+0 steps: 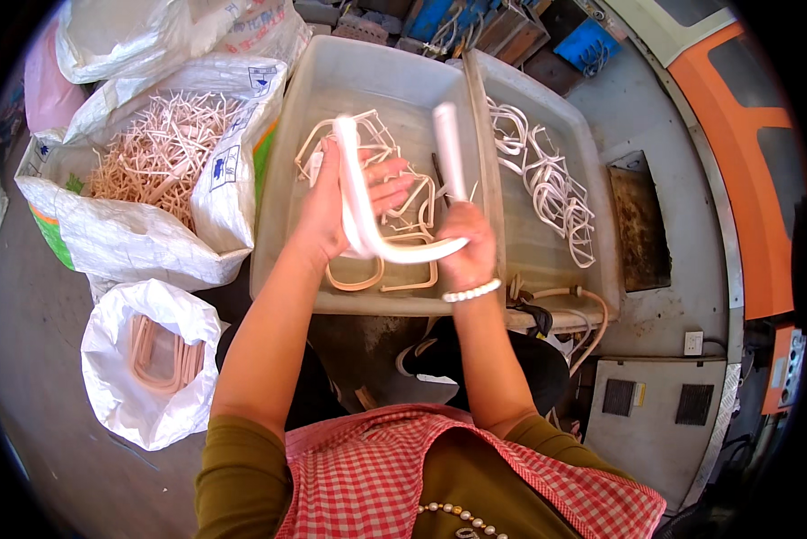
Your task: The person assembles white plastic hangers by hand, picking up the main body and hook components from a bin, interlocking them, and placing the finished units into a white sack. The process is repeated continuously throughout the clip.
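A glossy white bent plastic piece (356, 193), U-shaped and partly blurred, is up in front of me over the left tub. My right hand (468, 242) is closed around its right side, near the bend, and a straight white arm sticks up above the fist. My left hand (345, 198) has its palm turned up and its fingers stretched out behind the piece, which rests against the palm. Below them in the pale plastic tub (367, 56) lie several cream-coloured bent frames (410, 280). Whether more than one piece is in my right hand, I cannot tell.
Right of it, a second tub (547, 108) holds tangled white curved pieces (547, 184). At left stands a large woven sack (134, 242) of thin pink scraps (165, 148). A smaller white bag (120, 395) holds pinkish U-shaped pieces (163, 359). An orange-and-grey machine (740, 180) stands at right.
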